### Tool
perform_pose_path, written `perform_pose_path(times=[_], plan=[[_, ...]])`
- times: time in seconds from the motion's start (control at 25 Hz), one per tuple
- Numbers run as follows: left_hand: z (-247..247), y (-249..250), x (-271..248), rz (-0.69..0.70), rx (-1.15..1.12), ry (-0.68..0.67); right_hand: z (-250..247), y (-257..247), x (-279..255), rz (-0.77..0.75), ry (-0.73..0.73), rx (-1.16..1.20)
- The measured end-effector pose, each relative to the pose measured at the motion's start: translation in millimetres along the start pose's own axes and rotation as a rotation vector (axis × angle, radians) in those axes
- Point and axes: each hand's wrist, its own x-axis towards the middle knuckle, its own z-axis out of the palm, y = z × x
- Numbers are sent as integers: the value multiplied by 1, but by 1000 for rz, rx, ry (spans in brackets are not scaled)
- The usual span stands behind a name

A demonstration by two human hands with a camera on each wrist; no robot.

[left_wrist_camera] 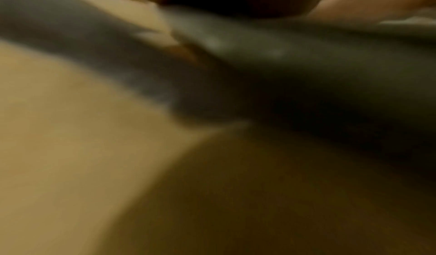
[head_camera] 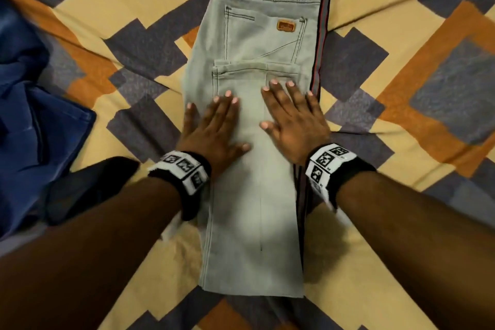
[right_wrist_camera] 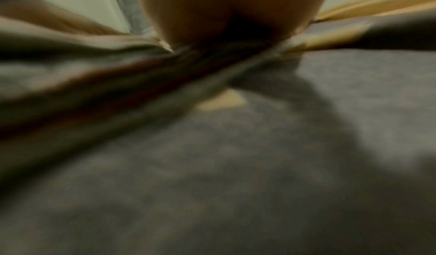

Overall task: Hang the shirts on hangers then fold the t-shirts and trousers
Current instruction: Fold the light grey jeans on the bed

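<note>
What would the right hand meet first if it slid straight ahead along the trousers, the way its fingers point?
The right hand lies flat on the grey trousers; straight ahead it would likely first cross the folded hem edge, then the back pocket.

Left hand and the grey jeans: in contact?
Touching. Head view shows the left hand lying flat with straight fingers on the grey jeans, no gap visible. Left wrist view is too blurred to help.

Patterned bedsheet point(head_camera: 401, 67) under grey jeans point(head_camera: 257, 61), blue garment point(head_camera: 29, 104)
</note>
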Motion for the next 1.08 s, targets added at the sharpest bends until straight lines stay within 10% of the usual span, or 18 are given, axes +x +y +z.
perform_pose_path(times=[0.12, 0.32, 0.44, 0.64, 0.88, 1.08], plan=[[4, -56, -16, -36, 102, 15, 9, 16, -6, 194, -3, -33], [34, -5, -49, 148, 75, 73, 25, -26, -37, -14, 23, -82], [47, 0, -80, -9, -18, 31, 13, -12, -63, 351, -12, -18], [98, 47, -178, 302, -12, -33, 34, -69, -189, 55, -215, -11], [99, 46, -223, -229, -275, -84, 8, -49, -239, 502, -165, 186], [95, 74, -252, -823, -1097, -54, 9, -92, -279, 802, -201, 1067]])
